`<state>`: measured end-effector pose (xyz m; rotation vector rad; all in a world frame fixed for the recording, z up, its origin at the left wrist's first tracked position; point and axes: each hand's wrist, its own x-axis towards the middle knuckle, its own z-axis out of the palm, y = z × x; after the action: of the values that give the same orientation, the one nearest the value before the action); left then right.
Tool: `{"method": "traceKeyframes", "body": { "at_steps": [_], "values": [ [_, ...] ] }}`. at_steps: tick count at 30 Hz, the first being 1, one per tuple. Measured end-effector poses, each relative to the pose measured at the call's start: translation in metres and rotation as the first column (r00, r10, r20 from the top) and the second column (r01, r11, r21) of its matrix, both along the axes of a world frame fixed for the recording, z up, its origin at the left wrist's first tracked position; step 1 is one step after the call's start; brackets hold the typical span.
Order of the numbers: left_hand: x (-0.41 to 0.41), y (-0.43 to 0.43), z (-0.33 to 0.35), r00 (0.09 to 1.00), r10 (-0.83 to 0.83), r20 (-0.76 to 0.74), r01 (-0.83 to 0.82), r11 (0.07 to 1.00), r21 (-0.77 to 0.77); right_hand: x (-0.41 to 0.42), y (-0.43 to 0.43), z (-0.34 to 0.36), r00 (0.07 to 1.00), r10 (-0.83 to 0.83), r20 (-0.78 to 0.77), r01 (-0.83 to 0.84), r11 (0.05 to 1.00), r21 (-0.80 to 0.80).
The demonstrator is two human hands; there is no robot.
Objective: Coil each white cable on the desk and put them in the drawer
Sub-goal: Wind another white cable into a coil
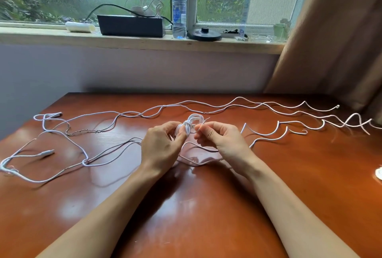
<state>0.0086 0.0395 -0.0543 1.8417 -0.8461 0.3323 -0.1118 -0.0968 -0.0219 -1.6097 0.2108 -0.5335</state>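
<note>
A small coil of white cable (193,122) is held above the middle of the brown desk (206,206). My left hand (163,144) grips the coil's left side with curled fingers. My right hand (219,135) pinches the cable's thin loose end beside the coil. Several other white cables lie uncoiled across the desk: a long wavy one (268,105) along the back, a tangle (82,154) on the left with plugs, and kinked pieces (289,129) on the right. No drawer is in view.
A windowsill runs behind the desk with a black box (130,26), a water bottle (179,7), a black round base (204,34) and a white roll (79,26). A brown curtain (334,40) hangs at right. A white object (379,173) sits at the desk's right edge.
</note>
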Motion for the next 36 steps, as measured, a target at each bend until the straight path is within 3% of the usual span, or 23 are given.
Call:
{"method": "traceKeyframes", "body": {
  "at_steps": [11, 22, 30, 36],
  "values": [
    [-0.002, -0.002, -0.001, 1.000, -0.027, -0.001, 0.027, 0.999, -0.044, -0.001, 0.002, 0.002, 0.991, -0.042, -0.128, 0.046, 0.999, 0.029],
    [-0.014, 0.001, 0.002, 0.993, -0.026, 0.119, 0.029, 0.999, -0.020, -0.002, -0.001, 0.003, 0.988, -0.013, -0.154, 0.029, 0.994, 0.105],
    [-0.014, 0.003, 0.000, 0.981, 0.040, 0.189, -0.059, 0.994, 0.096, -0.002, 0.001, 0.004, 0.981, 0.016, -0.192, 0.060, 0.922, 0.383],
    [-0.012, 0.005, 0.003, 0.956, 0.036, 0.293, -0.099, 0.974, 0.202, 0.000, -0.004, 0.003, 0.993, -0.023, -0.112, 0.084, 0.816, 0.572]
  ]
}}
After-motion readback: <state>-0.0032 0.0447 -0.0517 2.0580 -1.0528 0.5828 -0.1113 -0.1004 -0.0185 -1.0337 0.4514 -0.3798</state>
